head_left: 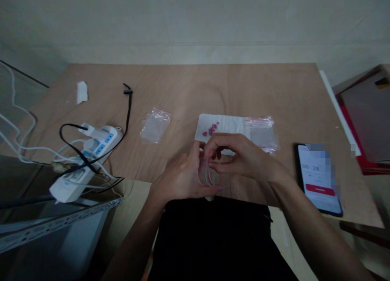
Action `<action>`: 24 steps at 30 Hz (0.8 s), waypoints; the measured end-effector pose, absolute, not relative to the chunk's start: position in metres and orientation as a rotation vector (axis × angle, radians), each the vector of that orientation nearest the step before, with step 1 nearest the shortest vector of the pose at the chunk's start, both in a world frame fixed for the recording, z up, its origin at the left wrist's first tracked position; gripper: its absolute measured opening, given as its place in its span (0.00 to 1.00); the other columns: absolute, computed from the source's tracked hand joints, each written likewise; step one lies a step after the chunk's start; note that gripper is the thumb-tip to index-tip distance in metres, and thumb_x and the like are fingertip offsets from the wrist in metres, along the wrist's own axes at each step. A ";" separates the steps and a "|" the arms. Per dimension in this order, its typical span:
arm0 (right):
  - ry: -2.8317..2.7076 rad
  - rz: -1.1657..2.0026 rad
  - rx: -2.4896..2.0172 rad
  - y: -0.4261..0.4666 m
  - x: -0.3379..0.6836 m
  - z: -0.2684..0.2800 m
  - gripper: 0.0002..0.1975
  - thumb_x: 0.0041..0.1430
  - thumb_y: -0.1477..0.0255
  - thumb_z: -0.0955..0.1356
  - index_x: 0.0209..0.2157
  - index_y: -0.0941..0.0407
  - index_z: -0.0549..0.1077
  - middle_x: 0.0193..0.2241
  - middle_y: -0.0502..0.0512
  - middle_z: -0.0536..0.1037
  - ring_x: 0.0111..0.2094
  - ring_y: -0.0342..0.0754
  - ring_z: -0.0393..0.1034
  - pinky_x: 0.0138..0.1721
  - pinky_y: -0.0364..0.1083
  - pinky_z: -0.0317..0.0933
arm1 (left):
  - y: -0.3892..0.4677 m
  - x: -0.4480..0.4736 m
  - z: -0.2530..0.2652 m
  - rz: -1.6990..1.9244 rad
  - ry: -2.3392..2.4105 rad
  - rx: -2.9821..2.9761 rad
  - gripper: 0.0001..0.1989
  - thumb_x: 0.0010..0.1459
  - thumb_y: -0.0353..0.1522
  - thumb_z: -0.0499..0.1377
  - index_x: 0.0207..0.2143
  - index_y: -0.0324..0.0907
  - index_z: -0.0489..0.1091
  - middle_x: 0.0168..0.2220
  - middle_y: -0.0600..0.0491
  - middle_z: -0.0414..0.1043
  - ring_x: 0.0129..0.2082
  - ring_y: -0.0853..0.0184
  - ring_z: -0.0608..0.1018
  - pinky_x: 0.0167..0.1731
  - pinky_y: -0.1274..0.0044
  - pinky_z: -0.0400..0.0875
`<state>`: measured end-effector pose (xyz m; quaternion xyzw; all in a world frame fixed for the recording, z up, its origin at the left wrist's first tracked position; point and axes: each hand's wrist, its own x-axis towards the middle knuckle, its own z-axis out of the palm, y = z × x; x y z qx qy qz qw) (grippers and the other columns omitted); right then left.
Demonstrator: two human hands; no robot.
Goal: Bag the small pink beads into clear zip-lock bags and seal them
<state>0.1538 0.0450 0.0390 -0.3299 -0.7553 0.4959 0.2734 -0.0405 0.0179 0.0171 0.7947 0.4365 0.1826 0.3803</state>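
Note:
Near the table's front edge, my left hand (183, 175) is closed round a small clear zip bag (209, 176) with a red line along its mouth, which bows apart. My right hand (243, 155) curls over the bag's mouth, its fingertips pinched together; what they hold, if anything, is hidden. Just beyond the hands lies a white sheet (232, 121) with a little cluster of pink bead-like pieces (212, 129). A stack of clear zip bags (262, 133) overlaps the sheet's right end. More zip bags (156, 125) lie to the left, apart from both hands.
A white power strip (102, 144) with plugs and tangled cables sits at the table's left edge. A black cable tie (129, 104) and a white scrap (82, 92) lie beyond it. On the right is a phone (317, 171) showing a timer. A wall rises behind the table.

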 end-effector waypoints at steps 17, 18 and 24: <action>-1.999 1.360 -0.919 0.038 0.157 0.031 0.02 0.56 0.77 0.69 0.32 0.56 0.75 0.26 0.47 0.74 0.26 0.38 0.65 0.27 0.38 0.58 | 0.012 -0.038 0.021 0.322 1.049 2.033 0.34 0.44 0.44 0.68 0.49 0.45 0.56 0.46 0.47 0.72 0.43 0.56 0.78 0.38 0.65 0.75; -1.997 1.314 -0.943 0.036 0.157 0.030 0.02 0.57 0.76 0.69 0.32 0.56 0.77 0.28 0.48 0.76 0.28 0.39 0.67 0.29 0.39 0.60 | 0.012 -0.039 0.020 0.325 1.053 2.037 0.34 0.45 0.44 0.68 0.50 0.45 0.55 0.47 0.47 0.72 0.44 0.56 0.78 0.39 0.65 0.75; -1.779 1.286 -1.192 0.029 0.154 0.018 0.01 0.55 0.75 0.70 0.30 0.56 0.74 0.28 0.50 0.79 0.31 0.44 0.74 0.33 0.43 0.65 | 0.009 -0.038 0.015 0.327 1.127 2.083 0.30 0.49 0.42 0.65 0.50 0.47 0.54 0.43 0.48 0.73 0.42 0.56 0.79 0.38 0.65 0.74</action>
